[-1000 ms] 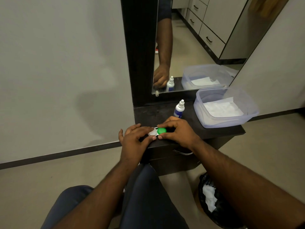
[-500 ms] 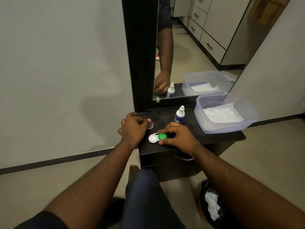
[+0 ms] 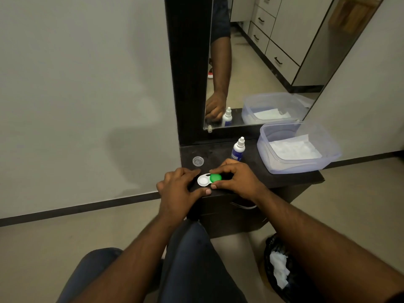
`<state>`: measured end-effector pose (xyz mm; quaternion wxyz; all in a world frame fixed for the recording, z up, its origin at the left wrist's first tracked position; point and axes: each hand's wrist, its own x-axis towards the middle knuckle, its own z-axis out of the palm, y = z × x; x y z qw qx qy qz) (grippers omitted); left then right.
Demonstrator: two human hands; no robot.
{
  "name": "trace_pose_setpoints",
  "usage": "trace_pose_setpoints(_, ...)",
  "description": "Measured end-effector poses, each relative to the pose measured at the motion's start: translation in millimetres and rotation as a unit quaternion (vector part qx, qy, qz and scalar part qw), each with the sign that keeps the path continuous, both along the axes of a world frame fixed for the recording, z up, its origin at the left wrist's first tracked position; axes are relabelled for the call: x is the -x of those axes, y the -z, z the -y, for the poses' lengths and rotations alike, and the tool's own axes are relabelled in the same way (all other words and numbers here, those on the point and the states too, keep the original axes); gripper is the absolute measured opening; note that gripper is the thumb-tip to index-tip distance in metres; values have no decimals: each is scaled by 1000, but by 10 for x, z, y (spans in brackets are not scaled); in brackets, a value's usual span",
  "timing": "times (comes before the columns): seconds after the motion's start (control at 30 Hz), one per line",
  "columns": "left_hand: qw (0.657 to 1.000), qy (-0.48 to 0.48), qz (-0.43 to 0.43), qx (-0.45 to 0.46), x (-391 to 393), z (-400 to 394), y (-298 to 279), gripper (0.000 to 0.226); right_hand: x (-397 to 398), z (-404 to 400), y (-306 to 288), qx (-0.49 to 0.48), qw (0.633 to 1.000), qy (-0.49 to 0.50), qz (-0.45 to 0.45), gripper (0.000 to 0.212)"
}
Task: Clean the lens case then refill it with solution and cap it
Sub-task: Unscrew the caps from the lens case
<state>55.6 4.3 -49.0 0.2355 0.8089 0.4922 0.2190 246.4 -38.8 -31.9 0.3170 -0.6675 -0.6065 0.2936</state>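
The clear cap (image 3: 198, 161) now sits alone on the dark bench (image 3: 258, 171), let go by the left hand (image 3: 178, 191), which has come back beside the lens case (image 3: 208, 179), fingers loose, holding nothing. The right hand (image 3: 237, 179) still pinches the green cap (image 3: 215, 178), near the solution bottle (image 3: 237, 149).

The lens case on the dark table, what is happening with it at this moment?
A person sits at a dark table in front of a mirror. The right hand pinches the green cap on one side of the lens case. The left hand rests at the case's other side, whose well is open. Its clear cap lies apart on the table. The solution bottle stands capped behind the hands.
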Motion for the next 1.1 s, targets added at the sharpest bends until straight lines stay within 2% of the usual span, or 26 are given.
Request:
trace_pose_setpoints(0.13,998,-16,37,42,-51,-54,-25,39,15,14,-16,-7,1000,3,-8,47)
trace_pose_setpoints(0.4,997,-5,57,48,-39,-66,33,37,-12,-8,-16,8,1000,12,-25,31)
trace_pose_setpoints(0.9,997,14,49,58,-53,-115,54,38,-79,0,34,-69,993,-79,48,29)
trace_pose_setpoints(1.1,997,12,54,55,-41,-129,73,41,-139,-8,41,-37,991,-116,47,35)
